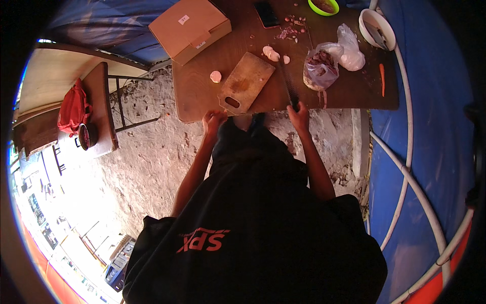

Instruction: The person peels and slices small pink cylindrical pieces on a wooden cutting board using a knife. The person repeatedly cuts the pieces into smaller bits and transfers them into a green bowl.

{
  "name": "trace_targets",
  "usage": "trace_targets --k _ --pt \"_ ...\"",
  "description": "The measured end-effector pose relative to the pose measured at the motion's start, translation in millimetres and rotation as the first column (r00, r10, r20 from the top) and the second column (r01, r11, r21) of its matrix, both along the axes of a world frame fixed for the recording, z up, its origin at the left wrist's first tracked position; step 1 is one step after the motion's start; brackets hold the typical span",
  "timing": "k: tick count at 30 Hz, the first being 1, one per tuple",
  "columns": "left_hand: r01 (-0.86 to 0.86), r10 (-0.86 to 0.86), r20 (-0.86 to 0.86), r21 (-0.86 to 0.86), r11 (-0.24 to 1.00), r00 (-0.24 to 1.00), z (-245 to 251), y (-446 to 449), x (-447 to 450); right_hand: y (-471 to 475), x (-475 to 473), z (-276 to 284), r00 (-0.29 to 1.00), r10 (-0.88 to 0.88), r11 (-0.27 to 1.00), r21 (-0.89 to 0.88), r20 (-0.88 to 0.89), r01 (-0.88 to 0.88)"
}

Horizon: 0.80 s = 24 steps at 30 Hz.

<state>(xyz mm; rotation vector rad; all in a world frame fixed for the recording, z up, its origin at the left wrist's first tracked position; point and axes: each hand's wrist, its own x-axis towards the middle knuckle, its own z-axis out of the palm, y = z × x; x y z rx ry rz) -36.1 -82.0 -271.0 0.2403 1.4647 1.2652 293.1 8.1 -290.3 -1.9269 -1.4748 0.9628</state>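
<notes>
A wooden cutting board [248, 81] with a handle slot lies slanted on the brown table [197, 98]. My right hand [300, 116] grips the handle of a dark-bladed knife [289, 84], which points away from me over the table. By the board's handle end, at the table's front edge, is my left hand [214, 119] with its fingers curled; whether it touches the board or holds anything is unclear. Pale round slices [271, 54] sit close to the knife tip, with one loose slice [286, 59] beside them. Another pale round piece [215, 76] rests left of the board.
Right of the knife stand a clear plastic bag [321, 72] of dark reddish pieces and a white plastic bag [351, 57]. A carrot [382, 79], white bowl [366, 17], green bowl [329, 10], smartphone [266, 14], reddish peelings [290, 32] and cardboard box [190, 28] also occupy the table.
</notes>
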Motion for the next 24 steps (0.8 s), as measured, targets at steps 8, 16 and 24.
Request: trace_targets --k 8,16,24 --pt "0.157 -0.142 -0.288 0.028 0.987 0.947 -28.8 45.3 18.1 -8.1 -4.1 31.0 0.907 0.416 0.908 -0.095 0.072 -0.409" --pt "0.347 -0.282 -0.723 -0.062 0.936 0.631 -60.1 115.8 47.6 9.0 3.4 27.6 0.960 0.261 0.964 -0.078 0.100 -0.254" --pt "0.053 -0.282 -0.574 -0.381 0.923 0.769 -40.4 136.6 56.3 -3.1 -31.9 41.5 0.845 0.231 0.835 -0.348 -0.482 -0.427"
